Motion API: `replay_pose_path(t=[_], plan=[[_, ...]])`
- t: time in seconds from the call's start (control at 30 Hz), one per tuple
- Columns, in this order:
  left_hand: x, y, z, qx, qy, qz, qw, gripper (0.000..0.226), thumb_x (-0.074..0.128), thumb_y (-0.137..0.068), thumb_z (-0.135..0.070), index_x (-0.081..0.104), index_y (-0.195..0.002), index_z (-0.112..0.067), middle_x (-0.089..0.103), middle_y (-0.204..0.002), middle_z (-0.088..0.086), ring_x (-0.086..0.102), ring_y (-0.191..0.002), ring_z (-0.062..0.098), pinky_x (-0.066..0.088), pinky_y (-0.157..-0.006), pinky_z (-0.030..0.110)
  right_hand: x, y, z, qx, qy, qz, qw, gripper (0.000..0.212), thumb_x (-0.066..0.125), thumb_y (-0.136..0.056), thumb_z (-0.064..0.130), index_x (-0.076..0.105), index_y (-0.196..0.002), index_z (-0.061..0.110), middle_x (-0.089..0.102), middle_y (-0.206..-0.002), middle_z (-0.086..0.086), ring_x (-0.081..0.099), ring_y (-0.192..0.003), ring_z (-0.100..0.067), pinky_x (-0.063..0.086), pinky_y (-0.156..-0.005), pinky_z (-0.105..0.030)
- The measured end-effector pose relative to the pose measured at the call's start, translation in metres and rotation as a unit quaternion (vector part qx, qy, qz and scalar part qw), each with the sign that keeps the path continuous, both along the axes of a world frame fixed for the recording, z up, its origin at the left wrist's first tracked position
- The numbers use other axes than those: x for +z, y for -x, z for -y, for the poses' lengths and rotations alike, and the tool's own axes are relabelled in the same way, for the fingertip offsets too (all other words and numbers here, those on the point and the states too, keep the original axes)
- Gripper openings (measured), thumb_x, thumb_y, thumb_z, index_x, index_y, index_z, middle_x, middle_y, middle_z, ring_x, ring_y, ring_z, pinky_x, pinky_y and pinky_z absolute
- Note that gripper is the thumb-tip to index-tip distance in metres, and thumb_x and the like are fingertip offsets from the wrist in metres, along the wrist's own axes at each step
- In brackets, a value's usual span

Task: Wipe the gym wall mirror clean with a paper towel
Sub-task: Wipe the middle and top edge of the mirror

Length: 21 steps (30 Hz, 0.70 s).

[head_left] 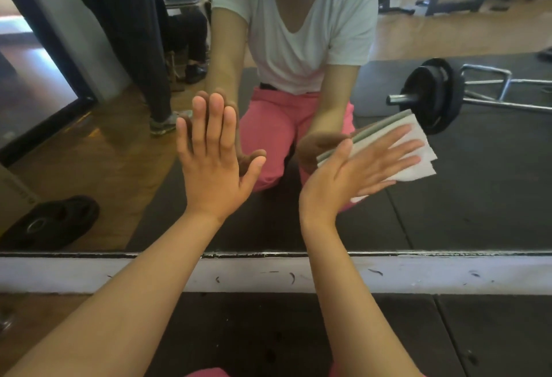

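The wall mirror [463, 197] fills most of the head view, its lower edge just above a white baseboard. My left hand [212, 161] lies flat against the glass with straight fingers pointing up. My right hand [355, 173] presses a folded white paper towel [418, 164] against the mirror with straight, spread fingers pointing right. The towel sticks out beyond my fingertips. Both hands and the towel show reflected in the glass.
A scuffed white baseboard [89, 275] runs below the mirror, with black rubber floor mat [478, 335] under me. Reflected in the glass are a loaded barbell [433, 95], a weight plate [50, 221], a standing person's legs and gym machines.
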<state>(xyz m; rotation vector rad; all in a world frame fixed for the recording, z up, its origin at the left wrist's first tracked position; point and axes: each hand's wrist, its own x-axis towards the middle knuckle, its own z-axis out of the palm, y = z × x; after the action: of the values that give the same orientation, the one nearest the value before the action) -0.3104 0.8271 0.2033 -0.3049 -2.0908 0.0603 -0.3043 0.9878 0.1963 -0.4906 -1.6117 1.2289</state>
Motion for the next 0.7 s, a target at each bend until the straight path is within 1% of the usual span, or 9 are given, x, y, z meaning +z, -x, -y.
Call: replay_pose_path(t=[0.07, 0.13, 0.2, 0.33, 0.4, 0.47, 0.5, 0.63, 0.7], plan=[[-0.001, 0.0, 0.0, 0.004, -0.001, -0.002, 1.0, 0.093, 0.037, -0.1, -0.059, -0.028, -0.152, -0.015, -0.039, -0.157, -0.003, -0.03, -0.147, 0.019, -0.01, -0.122, 0.046, -0.021, -0.005, -0.013, 0.005, -0.161, 0.003, 0.987, 0.063, 0.03, -0.104, 0.034, 0.006, -0.158, 0.015, 0.0, -0.165, -0.02, -0.011, -0.152, -0.033, -0.006, -0.119, -0.06], [-0.002, 0.0, -0.001, 0.008, -0.002, -0.003, 1.0, 0.093, 0.036, -0.1, -0.059, -0.029, -0.151, -0.016, -0.039, -0.157, -0.003, -0.03, -0.147, 0.019, -0.01, -0.122, 0.046, -0.054, -0.01, -0.041, 0.033, -0.334, 0.0, 0.942, 0.061, 0.027, -0.106, 0.036, 0.0, -0.16, 0.027, -0.012, -0.167, -0.002, -0.019, -0.152, -0.025, -0.011, -0.12, -0.054], [-0.002, 0.001, -0.002, 0.005, -0.006, -0.006, 1.0, 0.093, 0.036, -0.1, -0.059, -0.03, -0.151, -0.017, -0.04, -0.156, -0.005, -0.03, -0.147, 0.018, -0.009, -0.122, 0.046, -0.079, -0.008, -0.07, 0.047, -0.471, -0.004, 0.881, 0.06, 0.028, -0.107, 0.038, 0.0, -0.159, 0.032, -0.015, -0.166, 0.007, -0.017, -0.152, -0.023, -0.013, -0.12, -0.052], [-0.001, 0.002, -0.002, 0.013, -0.01, -0.011, 1.0, 0.093, 0.035, -0.1, -0.059, -0.032, -0.15, -0.019, -0.041, -0.155, -0.007, -0.031, -0.146, 0.016, -0.01, -0.122, 0.046, -0.104, -0.002, -0.113, 0.055, -0.68, -0.041, 0.73, 0.063, 0.043, -0.101, 0.031, 0.018, -0.159, 0.029, 0.0, -0.168, 0.003, -0.001, -0.155, -0.023, -0.009, -0.122, -0.05], [0.0, 0.002, -0.003, 0.017, -0.011, -0.012, 1.0, 0.094, 0.037, -0.1, -0.059, -0.032, -0.15, -0.019, -0.042, -0.155, -0.007, -0.031, -0.146, 0.015, -0.011, -0.122, 0.045, -0.122, -0.001, -0.128, 0.082, -0.757, -0.041, 0.647, 0.064, 0.041, -0.099, 0.027, 0.019, -0.158, 0.028, 0.001, -0.168, 0.003, 0.0, -0.155, -0.02, -0.008, -0.123, -0.048], [-0.001, 0.002, -0.004, 0.024, -0.009, -0.015, 1.0, 0.097, 0.04, -0.099, -0.059, -0.033, -0.15, -0.019, -0.042, -0.154, -0.007, -0.032, -0.146, 0.015, -0.011, -0.122, 0.045, -0.147, -0.001, -0.139, 0.105, -0.818, -0.03, 0.564, 0.07, 0.038, -0.095, 0.025, 0.011, -0.16, 0.026, -0.003, -0.168, 0.002, -0.003, -0.155, -0.018, -0.009, -0.123, -0.046], [-0.001, 0.002, -0.004, 0.027, -0.009, -0.014, 1.0, 0.098, 0.041, -0.099, -0.059, -0.033, -0.15, -0.019, -0.042, -0.154, -0.007, -0.032, -0.146, 0.015, -0.011, -0.122, 0.045, -0.161, -0.002, -0.14, 0.109, -0.839, -0.028, 0.533, 0.071, 0.036, -0.094, 0.024, 0.008, -0.16, 0.024, -0.005, -0.168, 0.001, -0.005, -0.154, -0.018, -0.01, -0.123, -0.046], [-0.001, 0.003, -0.003, 0.028, -0.013, -0.014, 0.999, 0.097, 0.041, -0.099, -0.059, -0.032, -0.15, -0.02, -0.043, -0.154, -0.007, -0.031, -0.146, 0.015, -0.01, -0.122, 0.045, -0.201, -0.007, -0.14, 0.122, -0.874, -0.003, 0.47, 0.068, 0.028, -0.098, 0.027, 0.003, -0.161, 0.02, -0.005, -0.168, 0.0, -0.007, -0.154, -0.017, -0.012, -0.123, -0.045], [-0.002, 0.003, -0.003, 0.024, -0.009, -0.015, 1.0, 0.097, 0.04, -0.099, -0.059, -0.032, -0.15, -0.019, -0.041, -0.155, -0.007, -0.03, -0.147, 0.016, -0.01, -0.122, 0.045, -0.201, -0.006, -0.142, 0.12, -0.883, -0.002, 0.455, 0.068, 0.027, -0.098, 0.028, 0.001, -0.161, 0.019, -0.007, -0.168, -0.001, -0.008, -0.154, -0.018, -0.012, -0.124, -0.044]])
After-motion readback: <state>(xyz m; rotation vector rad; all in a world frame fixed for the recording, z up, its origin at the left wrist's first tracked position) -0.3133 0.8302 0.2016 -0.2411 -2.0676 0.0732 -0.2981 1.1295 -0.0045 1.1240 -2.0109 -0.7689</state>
